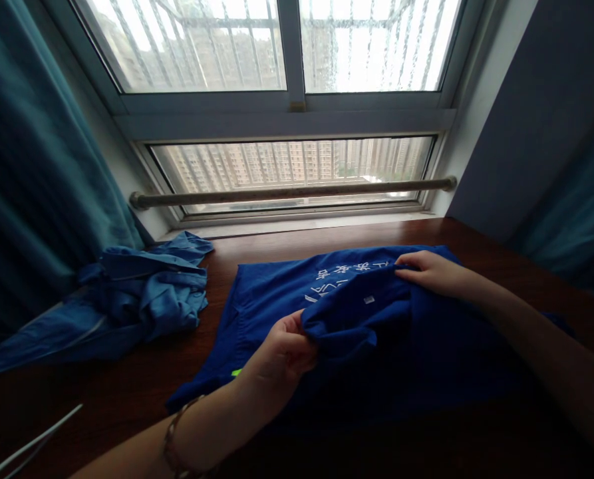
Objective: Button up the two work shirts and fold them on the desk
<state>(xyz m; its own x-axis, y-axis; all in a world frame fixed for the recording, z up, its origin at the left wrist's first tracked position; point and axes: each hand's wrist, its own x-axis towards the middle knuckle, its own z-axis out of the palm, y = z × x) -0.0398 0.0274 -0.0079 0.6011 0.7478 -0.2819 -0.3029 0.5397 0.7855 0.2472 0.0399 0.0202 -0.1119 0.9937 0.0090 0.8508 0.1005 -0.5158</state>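
Observation:
A dark blue garment (271,293) with white printed characters lies spread over the brown wooden surface. My left hand (289,349) pinches a folded edge of it near the middle, with a bracelet on that wrist. Further right, my right hand (429,271) grips the same raised edge between thumb and fingers. Between the hands the cloth is lifted and folded, and a small white label (369,300) shows on it. A bit of yellow-green (236,373) peeks out beside my left forearm. The garment's near part is lost in shadow.
To the left, a crumpled lighter blue garment (161,293) rests on the wooden surface (257,246). A thin white cord (42,436) is at lower left. A horizontal rail (287,194) crosses in front of the window. Blue curtains (42,146) hang at the left.

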